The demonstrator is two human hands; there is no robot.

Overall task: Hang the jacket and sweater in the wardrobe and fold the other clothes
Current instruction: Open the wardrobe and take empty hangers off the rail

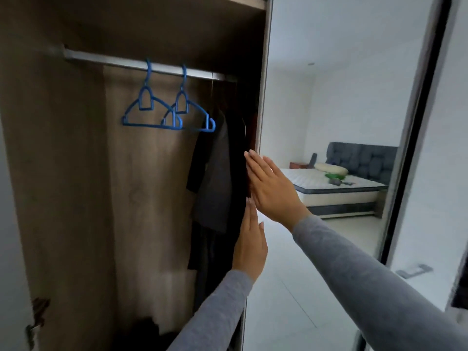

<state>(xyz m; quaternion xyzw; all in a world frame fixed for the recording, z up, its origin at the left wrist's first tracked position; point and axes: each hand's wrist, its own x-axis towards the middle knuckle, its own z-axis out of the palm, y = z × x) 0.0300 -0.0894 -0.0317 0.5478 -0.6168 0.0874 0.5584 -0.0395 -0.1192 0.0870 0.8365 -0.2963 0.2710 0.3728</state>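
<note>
The wardrobe (pixel 76 173) stands open, with a metal rail (pixel 114 61) across its top. Two empty blue hangers (pixel 164 107) hang from the rail. Dark clothes (pixel 215 178) hang at the wardrobe's right end. My right hand (pixel 271 188) has straight fingers laid flat against the edge of the mirrored sliding door (pixel 342 97), right beside the dark clothes. My left hand (pixel 249 247) sits just below it, fingers straight too, touching the same door edge. Neither hand holds anything.
The mirrored door reflects a bed (pixel 339 193) with a green thing and a pillow on it, and a pale floor. A dark heap (pixel 149 328) lies on the wardrobe floor. A second door with a handle (pixel 415 271) is at the right.
</note>
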